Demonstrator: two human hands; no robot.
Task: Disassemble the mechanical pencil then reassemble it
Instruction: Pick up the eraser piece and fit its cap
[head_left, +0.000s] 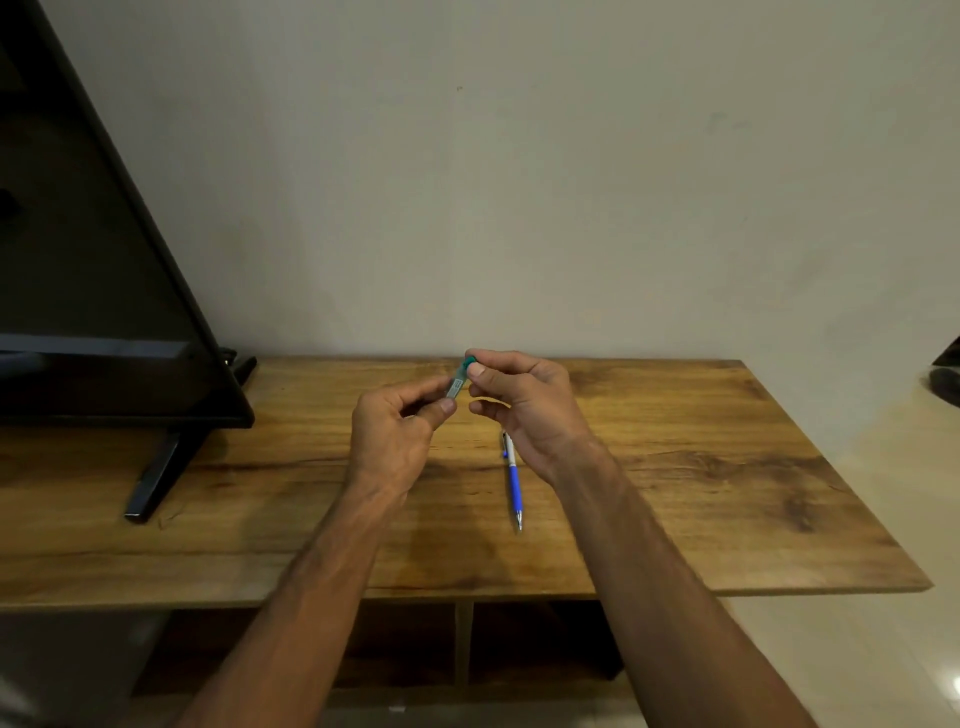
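Above the wooden table (675, 467) I hold a small clear tube (457, 385) with a green cap (470, 362), tilted up to the right. My left hand (395, 431) pinches the tube's lower end. The thumb and forefinger of my right hand (524, 405) pinch the green cap at the top. A blue and white mechanical pencil (512, 478) lies flat on the table below my right wrist, its metal tip pointing toward me. Its upper end is partly hidden by my right hand.
A black flat screen (93, 312) on a slanted foot (156, 473) stands at the left of the table. A pale wall runs behind the table. A dark object (948, 374) sits at the right edge. Open shelf compartments (519, 639) lie under the tabletop.
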